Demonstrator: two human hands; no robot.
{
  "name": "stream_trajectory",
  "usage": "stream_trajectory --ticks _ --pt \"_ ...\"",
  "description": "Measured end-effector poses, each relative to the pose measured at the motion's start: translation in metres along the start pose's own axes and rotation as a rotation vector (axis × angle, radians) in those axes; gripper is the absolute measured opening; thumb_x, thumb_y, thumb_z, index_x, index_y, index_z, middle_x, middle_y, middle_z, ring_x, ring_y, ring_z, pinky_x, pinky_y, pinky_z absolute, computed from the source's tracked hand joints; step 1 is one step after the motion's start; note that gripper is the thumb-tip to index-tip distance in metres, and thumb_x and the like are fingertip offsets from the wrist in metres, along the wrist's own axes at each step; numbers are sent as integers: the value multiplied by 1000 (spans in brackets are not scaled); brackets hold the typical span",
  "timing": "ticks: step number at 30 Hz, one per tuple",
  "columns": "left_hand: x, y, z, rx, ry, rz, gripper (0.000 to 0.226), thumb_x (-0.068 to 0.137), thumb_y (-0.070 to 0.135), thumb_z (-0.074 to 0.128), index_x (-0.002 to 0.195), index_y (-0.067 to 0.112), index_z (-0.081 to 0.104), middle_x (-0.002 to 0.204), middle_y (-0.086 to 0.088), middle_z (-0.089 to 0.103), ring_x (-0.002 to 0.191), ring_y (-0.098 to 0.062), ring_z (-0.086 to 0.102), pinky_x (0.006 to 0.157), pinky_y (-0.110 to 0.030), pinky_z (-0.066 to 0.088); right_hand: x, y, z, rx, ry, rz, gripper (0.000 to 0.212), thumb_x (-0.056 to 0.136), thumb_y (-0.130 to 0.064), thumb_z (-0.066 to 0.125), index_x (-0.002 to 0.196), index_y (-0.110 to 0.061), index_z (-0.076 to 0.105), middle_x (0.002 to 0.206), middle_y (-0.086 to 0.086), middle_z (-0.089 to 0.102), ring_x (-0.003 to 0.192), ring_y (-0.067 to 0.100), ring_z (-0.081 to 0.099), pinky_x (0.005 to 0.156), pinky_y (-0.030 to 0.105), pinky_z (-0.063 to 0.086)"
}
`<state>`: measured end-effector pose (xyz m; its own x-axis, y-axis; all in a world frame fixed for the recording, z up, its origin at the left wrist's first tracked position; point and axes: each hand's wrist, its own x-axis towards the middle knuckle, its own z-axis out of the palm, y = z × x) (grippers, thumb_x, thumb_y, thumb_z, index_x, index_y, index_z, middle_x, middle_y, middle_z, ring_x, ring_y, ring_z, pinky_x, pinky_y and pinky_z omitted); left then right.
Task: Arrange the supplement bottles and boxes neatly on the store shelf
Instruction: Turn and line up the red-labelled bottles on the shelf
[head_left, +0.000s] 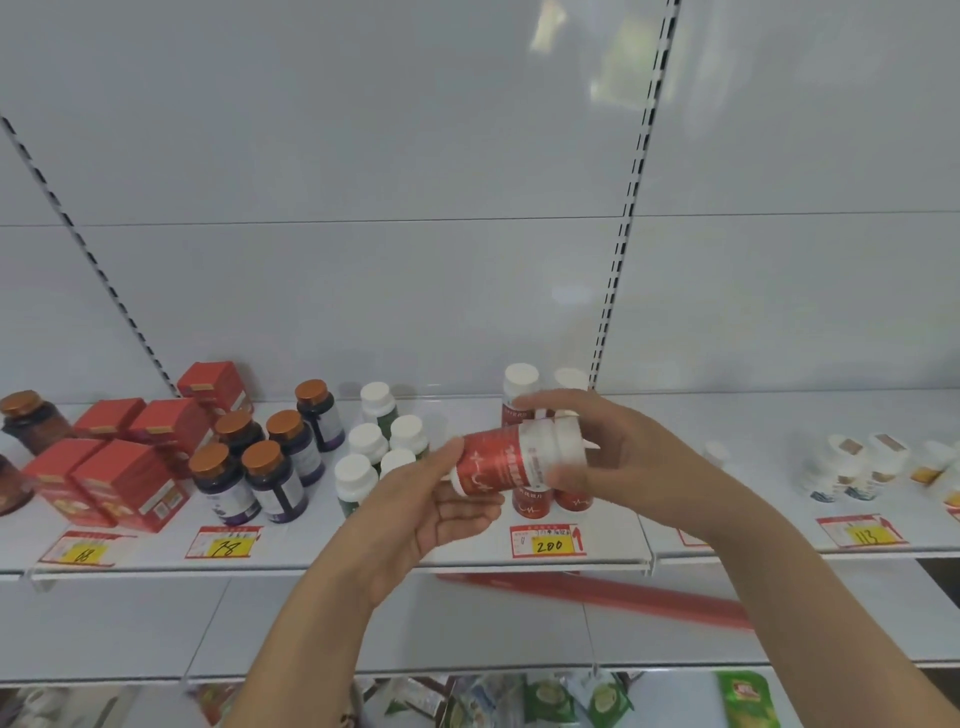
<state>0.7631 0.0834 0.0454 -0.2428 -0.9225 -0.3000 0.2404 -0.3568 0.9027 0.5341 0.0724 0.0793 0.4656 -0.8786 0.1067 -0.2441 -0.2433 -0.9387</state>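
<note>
A red supplement bottle (501, 460) with a white cap lies sideways in the air in front of the white shelf (467, 553). My left hand (436, 506) cups its base from below. My right hand (587, 447) grips its cap end from the right. Behind my hands stand more red bottles with white caps (519, 389), partly hidden. To the left stand green bottles with white caps (371, 447), purple bottles with copper caps (270, 467) and several red boxes (127, 480).
Small white jars (857, 465) sit on the shelf at the right. Yellow price tags (548, 543) line the shelf's front edge. A long red strip (597, 592) lies on the lower shelf. Green packets (550, 699) lie at the bottom. Dark brown bottles (31, 421) stand far left.
</note>
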Motion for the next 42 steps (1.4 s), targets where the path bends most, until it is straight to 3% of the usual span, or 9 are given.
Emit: stream_trajectory --ticks 5,12,16,20,24,29,32,37,42 --pt "-5 -3 -5 228 -55 303 50 86 2 70 129 26 60 123 -3 70 114 -20 67 96 -32 54 5 3 3 154 184 149 31 95 -43 55 120 -26 65 108 3 74 92 23 74 82 39 61" --pt "2 -4 -3 -92 -74 181 45 89 21 61 131 5 60 124 -13 70 118 -26 66 101 -32 52 3 13 7 115 118 1 47 91 2 64 123 -32 59 121 10 64 105 58 51 83 74 44" --pt "2 -3 7 -67 62 297 45 83 25 69 125 11 64 119 -6 72 115 -23 67 95 -29 56 4 22 19 189 112 15 53 94 3 60 130 -36 56 125 -7 63 99 19 63 73 34 54" --pt "-11 10 24 406 261 608 45 74 22 85 113 25 64 111 12 70 108 -7 66 82 -18 56 6 37 42 237 30 58 62 94 -1 63 142 -38 46 138 -10 58 125 14 59 105 37 49" --pt "-25 12 41 786 211 761 48 75 24 85 113 36 59 114 21 65 114 -1 59 86 -14 52 13 39 50 164 100 51 48 89 -2 69 126 -33 60 123 3 66 118 21 63 101 42 52" --pt "-9 7 16 223 257 439 29 89 21 72 117 17 63 111 1 73 105 -17 70 80 -21 58 6 35 22 83 222 53 48 81 -11 80 117 -39 65 108 -3 71 99 23 69 87 42 58" --pt "-1 -5 8 -245 24 48 39 86 22 59 120 3 62 113 -24 71 102 -33 72 82 -32 61 2 25 13 39 307 -10 37 79 -23 80 110 -40 67 105 -3 69 88 19 70 74 50 60" --pt "10 -20 6 -346 -66 -44 47 84 30 59 120 0 63 114 -30 69 103 -35 71 86 -35 61 7 19 15 10 356 1 33 85 -25 77 113 -38 66 104 -8 70 83 21 71 72 62 56" --pt "42 -31 -5 -155 91 62 35 102 35 48 119 8 64 112 -20 73 103 -31 72 88 -35 60 25 11 6 -181 398 -21 29 85 -31 74 112 -35 66 108 -17 69 97 -4 65 80 19 57"
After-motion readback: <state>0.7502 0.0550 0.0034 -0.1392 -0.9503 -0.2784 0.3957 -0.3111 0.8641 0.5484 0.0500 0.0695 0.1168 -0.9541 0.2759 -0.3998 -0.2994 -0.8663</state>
